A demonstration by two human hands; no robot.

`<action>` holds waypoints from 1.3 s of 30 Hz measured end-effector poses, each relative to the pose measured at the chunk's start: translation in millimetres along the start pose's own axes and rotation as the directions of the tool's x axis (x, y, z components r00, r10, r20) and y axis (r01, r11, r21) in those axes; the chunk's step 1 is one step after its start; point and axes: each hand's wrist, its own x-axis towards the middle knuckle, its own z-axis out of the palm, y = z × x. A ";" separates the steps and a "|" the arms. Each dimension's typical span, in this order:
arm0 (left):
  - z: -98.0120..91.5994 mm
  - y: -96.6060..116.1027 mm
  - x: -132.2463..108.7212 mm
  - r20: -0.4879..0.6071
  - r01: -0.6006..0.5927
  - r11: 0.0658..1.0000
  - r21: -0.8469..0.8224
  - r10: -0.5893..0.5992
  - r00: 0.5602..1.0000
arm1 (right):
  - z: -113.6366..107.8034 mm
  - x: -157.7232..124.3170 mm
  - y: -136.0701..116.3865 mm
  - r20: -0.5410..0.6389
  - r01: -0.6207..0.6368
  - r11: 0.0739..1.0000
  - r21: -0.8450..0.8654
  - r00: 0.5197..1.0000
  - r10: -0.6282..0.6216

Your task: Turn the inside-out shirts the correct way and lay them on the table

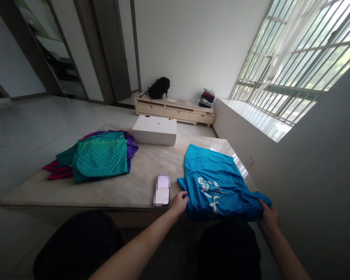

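Observation:
A blue T-shirt (221, 175) with white lettering lies spread at the right of the marble-topped table, its near edge reaching the table's front edge. My left hand (179, 203) is closed on the shirt's left side, close to the near edge. At the opposite side my right hand (268, 216) grips the shirt's right sleeve, the thumb on top of the cloth. Just left of my left hand lies a phone (162, 190) with a lit screen.
Several jerseys, a green one (100, 157) uppermost, are piled on the table's left. A white box (154, 131) stands at the far edge. Behind are a low cabinet (177, 112), a black backpack (160, 88) and folded clothes (207, 98). A wall runs along the right.

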 end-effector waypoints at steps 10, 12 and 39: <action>-24.7 -24.7 -39.0 0.065 -0.182 0.947 -0.265 0.206 0.976 | 147.5 -79.0 -67.2 0.542 0.394 0.890 -0.231 0.812 -0.218; -27.9 -28.0 -42.9 0.073 -0.199 0.933 -0.299 0.231 0.970 | 178.6 -126.4 -45.9 0.716 0.526 0.799 -0.291 0.674 -0.182; -44.3 -18.5 -51.9 0.007 -0.062 0.923 -0.380 0.069 0.998 | 104.9 -224.8 57.6 0.808 0.689 0.514 -0.511 0.589 0.013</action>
